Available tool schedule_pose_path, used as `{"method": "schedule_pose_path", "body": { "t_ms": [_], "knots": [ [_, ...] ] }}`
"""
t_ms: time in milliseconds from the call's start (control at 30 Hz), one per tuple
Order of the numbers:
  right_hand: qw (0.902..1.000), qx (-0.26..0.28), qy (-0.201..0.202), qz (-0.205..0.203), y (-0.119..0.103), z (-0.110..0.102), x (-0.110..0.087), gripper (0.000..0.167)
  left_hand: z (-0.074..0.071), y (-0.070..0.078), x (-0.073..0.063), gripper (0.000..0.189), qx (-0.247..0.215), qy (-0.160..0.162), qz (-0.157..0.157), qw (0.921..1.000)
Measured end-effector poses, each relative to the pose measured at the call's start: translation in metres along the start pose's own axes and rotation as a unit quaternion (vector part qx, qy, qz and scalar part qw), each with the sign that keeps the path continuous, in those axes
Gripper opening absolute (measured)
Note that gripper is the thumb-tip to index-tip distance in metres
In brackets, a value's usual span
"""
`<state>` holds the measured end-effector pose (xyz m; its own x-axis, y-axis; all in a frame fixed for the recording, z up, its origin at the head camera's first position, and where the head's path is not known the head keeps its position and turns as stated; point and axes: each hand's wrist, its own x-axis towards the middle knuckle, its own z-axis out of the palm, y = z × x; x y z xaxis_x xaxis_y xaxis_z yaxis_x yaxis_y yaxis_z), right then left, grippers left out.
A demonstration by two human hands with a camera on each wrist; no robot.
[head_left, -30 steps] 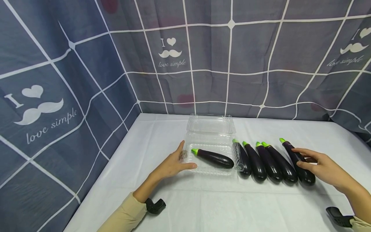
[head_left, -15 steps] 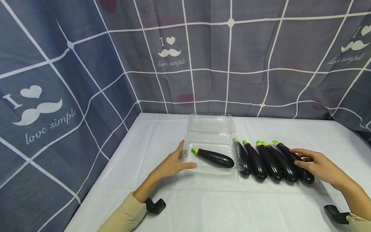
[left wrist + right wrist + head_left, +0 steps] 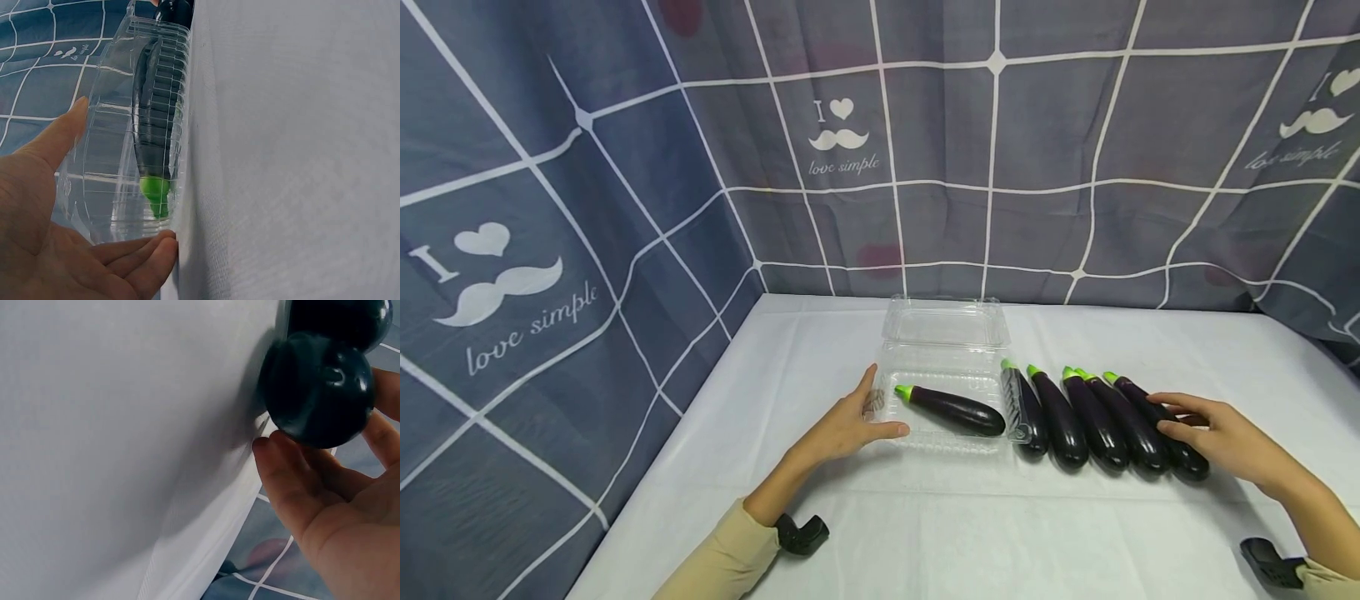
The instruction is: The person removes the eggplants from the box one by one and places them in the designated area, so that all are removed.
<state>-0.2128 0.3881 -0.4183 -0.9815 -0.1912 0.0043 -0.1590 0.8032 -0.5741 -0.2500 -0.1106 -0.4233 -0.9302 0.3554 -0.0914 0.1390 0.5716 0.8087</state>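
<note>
At the right end of a row of dark eggplants (image 3: 1064,425) with green tips, my right hand (image 3: 1236,433) holds the outermost eggplant (image 3: 1189,460) between thumb and fingers. In the right wrist view its round, glossy end (image 3: 319,394) sits among the fingers, close to the neighbouring eggplant (image 3: 340,319). My left hand (image 3: 846,429) rests at the left end of a clear plastic clamshell container (image 3: 981,383), thumb and fingers spread and fairly straight. One eggplant (image 3: 958,411) lies inside, green tip (image 3: 154,190) towards that hand.
The container's lid (image 3: 946,321) lies folded back behind its base. The container's right edge overlaps the leftmost eggplant (image 3: 1033,429) of the row. A white cloth (image 3: 1000,533) covers the table, and a grey-blue checked curtain (image 3: 940,125) hangs behind and at the left.
My right hand has shifted the outermost eggplant leftwards against its neighbour, its green tip swinging left. The left hand and the container have stayed in place.
</note>
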Motion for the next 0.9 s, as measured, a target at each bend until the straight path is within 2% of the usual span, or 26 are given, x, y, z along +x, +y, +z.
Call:
{"method": "schedule_pose_path", "body": {
  "t_ms": [900],
  "knots": [
    [0.9999,0.003,0.014,0.009,0.0,-0.0003,-0.0075,0.044,0.0005,-0.0014,0.0005,0.116,0.009,0.005,0.005,0.9999]
  ]
}}
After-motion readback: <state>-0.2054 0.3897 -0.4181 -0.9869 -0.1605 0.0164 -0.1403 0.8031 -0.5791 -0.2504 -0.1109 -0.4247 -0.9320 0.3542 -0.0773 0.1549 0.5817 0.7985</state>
